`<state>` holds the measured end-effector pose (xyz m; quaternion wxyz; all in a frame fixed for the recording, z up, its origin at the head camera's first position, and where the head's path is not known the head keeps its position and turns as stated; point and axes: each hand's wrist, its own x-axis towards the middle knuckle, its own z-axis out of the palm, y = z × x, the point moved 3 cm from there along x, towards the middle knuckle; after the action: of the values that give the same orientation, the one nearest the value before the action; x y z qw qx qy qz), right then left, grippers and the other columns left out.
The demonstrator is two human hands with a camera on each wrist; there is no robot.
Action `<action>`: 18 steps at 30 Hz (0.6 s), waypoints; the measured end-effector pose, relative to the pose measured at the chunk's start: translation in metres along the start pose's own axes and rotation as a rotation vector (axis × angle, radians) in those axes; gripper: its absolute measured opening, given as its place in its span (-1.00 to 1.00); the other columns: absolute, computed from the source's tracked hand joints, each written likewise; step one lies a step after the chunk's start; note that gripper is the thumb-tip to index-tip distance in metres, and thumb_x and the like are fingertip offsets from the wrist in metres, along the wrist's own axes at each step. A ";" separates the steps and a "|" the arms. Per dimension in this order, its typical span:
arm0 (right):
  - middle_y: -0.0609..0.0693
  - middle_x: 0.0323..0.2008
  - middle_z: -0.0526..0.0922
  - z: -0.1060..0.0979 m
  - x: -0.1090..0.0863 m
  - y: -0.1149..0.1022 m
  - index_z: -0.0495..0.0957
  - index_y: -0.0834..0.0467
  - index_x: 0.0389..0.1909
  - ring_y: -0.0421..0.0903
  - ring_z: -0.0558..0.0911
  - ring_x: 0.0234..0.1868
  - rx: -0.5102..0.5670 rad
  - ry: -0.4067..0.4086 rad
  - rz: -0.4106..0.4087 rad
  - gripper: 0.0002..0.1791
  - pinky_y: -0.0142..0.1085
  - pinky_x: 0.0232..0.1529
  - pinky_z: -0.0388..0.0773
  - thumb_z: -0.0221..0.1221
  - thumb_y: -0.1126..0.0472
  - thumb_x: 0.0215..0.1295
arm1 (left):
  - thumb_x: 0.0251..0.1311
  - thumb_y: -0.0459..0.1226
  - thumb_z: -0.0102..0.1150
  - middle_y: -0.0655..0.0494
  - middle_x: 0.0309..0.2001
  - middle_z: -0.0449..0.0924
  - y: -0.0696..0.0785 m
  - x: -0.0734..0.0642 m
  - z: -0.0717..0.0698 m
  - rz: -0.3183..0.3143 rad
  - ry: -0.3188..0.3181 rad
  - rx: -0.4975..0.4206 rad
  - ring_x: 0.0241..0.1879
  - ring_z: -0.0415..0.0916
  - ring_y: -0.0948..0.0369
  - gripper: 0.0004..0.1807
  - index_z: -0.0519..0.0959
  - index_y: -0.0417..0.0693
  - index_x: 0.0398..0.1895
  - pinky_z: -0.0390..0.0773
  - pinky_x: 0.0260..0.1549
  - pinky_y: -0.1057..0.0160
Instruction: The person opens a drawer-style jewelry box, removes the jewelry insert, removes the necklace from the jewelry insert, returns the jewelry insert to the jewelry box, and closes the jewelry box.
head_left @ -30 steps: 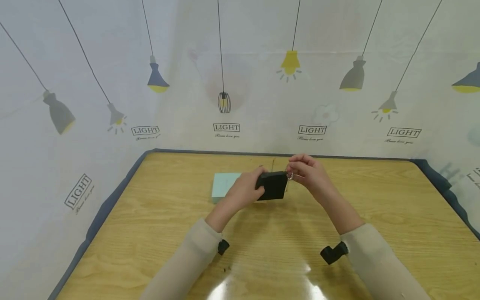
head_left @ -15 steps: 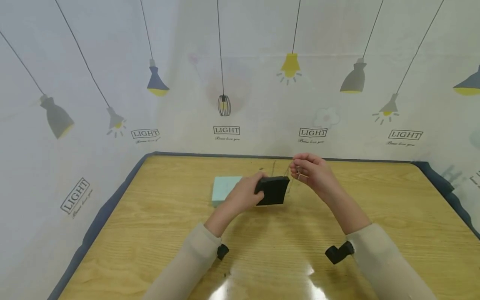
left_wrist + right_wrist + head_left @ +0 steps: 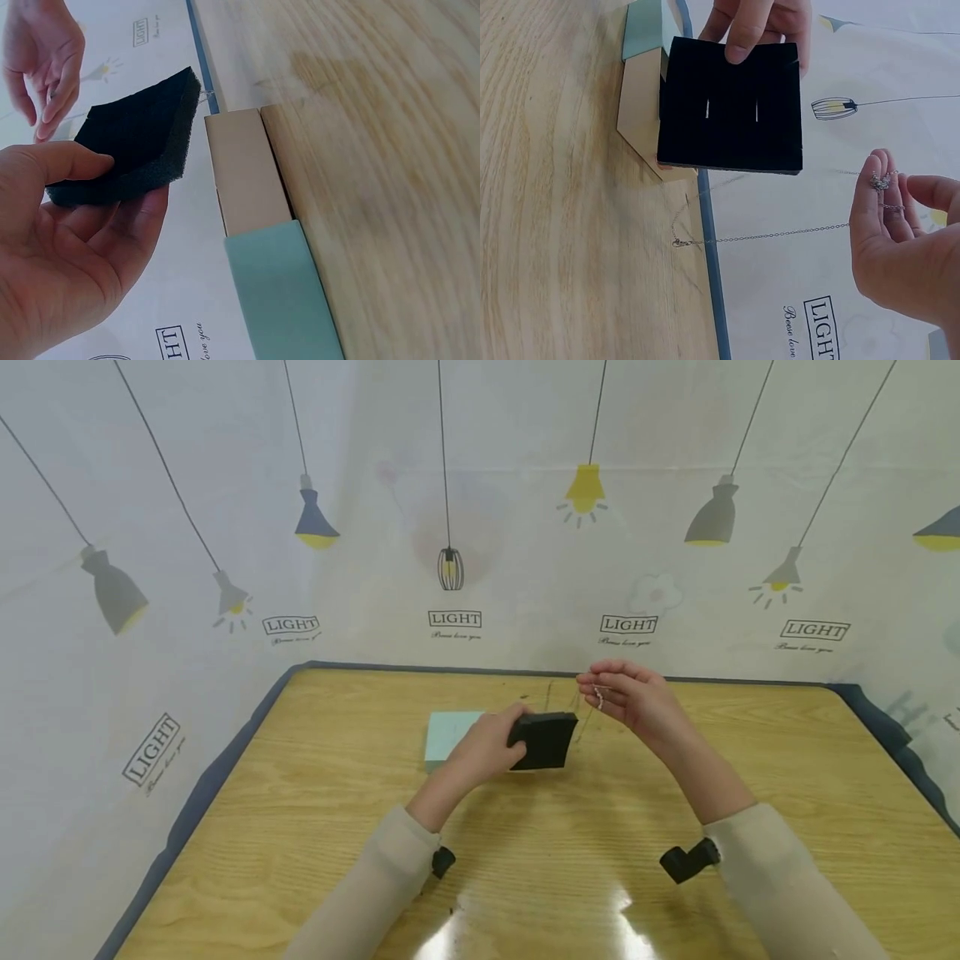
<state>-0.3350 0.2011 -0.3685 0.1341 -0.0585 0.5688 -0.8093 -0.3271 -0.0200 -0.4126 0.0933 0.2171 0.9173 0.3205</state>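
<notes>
My left hand (image 3: 480, 750) pinches a square black foam pad (image 3: 546, 742), thumb on its face and fingers beneath it in the left wrist view. The right wrist view shows two short slits in the pad. To its right, my right hand (image 3: 641, 700) holds a fine silver necklace (image 3: 772, 234) between thumb and fingers. A small sparkling pendant (image 3: 880, 181) lies at the fingertips. The chain hangs in a long loop with a clasp (image 3: 681, 243), and part of it passes behind the pad. Behind my left hand is a jewellery box with a teal part (image 3: 452, 731) and a beige part (image 3: 247, 172).
The wood-grain table (image 3: 315, 835) ends at a dark blue edge along a pale wall covering (image 3: 517, 568) printed with lamps. A black wrist camera mount (image 3: 690, 860) sticks out by the right sleeve, another (image 3: 443, 862) by the left.
My right hand has moved right, away from the pad, drawing the necklace with it and opening a gap. The left hand still holds the pad, slightly lower in the head view.
</notes>
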 end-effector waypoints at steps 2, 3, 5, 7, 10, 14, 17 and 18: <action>-0.03 -0.19 0.79 0.000 0.000 -0.002 0.62 0.14 -0.13 -0.20 0.76 -0.14 0.003 -0.003 -0.008 -0.84 -0.39 -0.04 0.70 0.06 0.33 0.49 | 0.39 -0.32 0.09 0.02 -0.37 0.66 0.000 0.000 0.000 0.002 0.003 0.001 -0.71 0.31 0.26 -0.49 0.35 0.05 0.38 0.38 -0.61 0.33; -0.03 -0.18 0.79 -0.001 -0.001 -0.003 0.62 0.14 -0.13 -0.21 0.76 -0.13 0.000 -0.005 -0.012 -0.84 -0.40 -0.03 0.70 0.06 0.34 0.48 | 0.38 -0.32 0.09 0.02 -0.35 0.66 0.000 -0.001 0.000 0.004 0.006 0.003 -0.71 0.31 0.26 -0.49 0.35 0.06 0.38 0.39 -0.59 0.32; -0.05 -0.16 0.79 -0.001 -0.001 -0.005 0.61 0.13 -0.10 -0.22 0.75 -0.10 -0.002 -0.010 -0.017 -0.83 -0.41 -0.01 0.69 0.06 0.36 0.48 | 0.39 -0.32 0.09 0.01 -0.36 0.66 0.000 -0.001 -0.001 0.005 0.009 0.006 -0.70 0.32 0.26 -0.49 0.35 0.05 0.38 0.39 -0.57 0.31; -0.06 -0.13 0.78 -0.002 -0.002 -0.007 0.59 0.13 -0.06 -0.23 0.74 -0.08 -0.008 -0.014 -0.019 -0.82 -0.42 0.02 0.67 0.06 0.36 0.47 | 0.39 -0.32 0.09 0.00 -0.40 0.65 0.000 -0.002 -0.001 0.007 0.009 0.010 -0.70 0.31 0.25 -0.49 0.35 0.05 0.39 0.38 -0.57 0.31; -0.05 -0.11 0.77 -0.004 -0.004 -0.010 0.56 0.15 -0.01 -0.22 0.74 -0.06 -0.004 -0.012 -0.018 -0.81 -0.42 0.05 0.66 0.05 0.37 0.48 | 0.39 -0.31 0.08 0.02 -0.42 0.64 0.000 -0.002 -0.001 0.008 0.008 0.012 -0.70 0.31 0.26 -0.49 0.35 0.04 0.39 0.38 -0.58 0.32; -0.02 -0.10 0.76 -0.006 -0.006 -0.013 0.52 0.18 0.03 -0.21 0.74 -0.05 0.009 -0.006 -0.013 -0.79 -0.42 0.04 0.66 0.05 0.39 0.47 | 0.39 -0.31 0.08 0.02 -0.37 0.67 0.000 -0.003 -0.001 0.010 0.011 0.011 -0.70 0.33 0.26 -0.50 0.36 0.04 0.38 0.38 -0.59 0.33; -0.02 -0.10 0.76 -0.007 -0.005 -0.014 0.46 0.22 0.08 -0.21 0.74 -0.04 0.003 0.000 -0.002 -0.77 -0.43 0.02 0.67 0.05 0.40 0.46 | 0.39 -0.31 0.08 -0.01 -0.37 0.67 -0.001 -0.005 -0.001 0.007 0.013 0.019 -0.69 0.33 0.26 -0.50 0.35 0.04 0.38 0.38 -0.58 0.33; -0.03 -0.10 0.76 -0.008 -0.005 -0.014 0.44 0.23 0.10 -0.21 0.74 -0.04 -0.002 0.003 0.003 -0.76 -0.43 0.01 0.67 0.04 0.40 0.47 | 0.39 -0.31 0.09 -0.02 -0.39 0.67 -0.002 -0.006 -0.001 0.006 0.012 0.023 -0.70 0.32 0.26 -0.50 0.35 0.03 0.38 0.38 -0.58 0.33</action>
<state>-0.3343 0.2137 -0.3579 0.1346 -0.0565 0.5701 -0.8085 -0.3227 -0.0245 -0.4128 0.0842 0.2190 0.9207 0.3118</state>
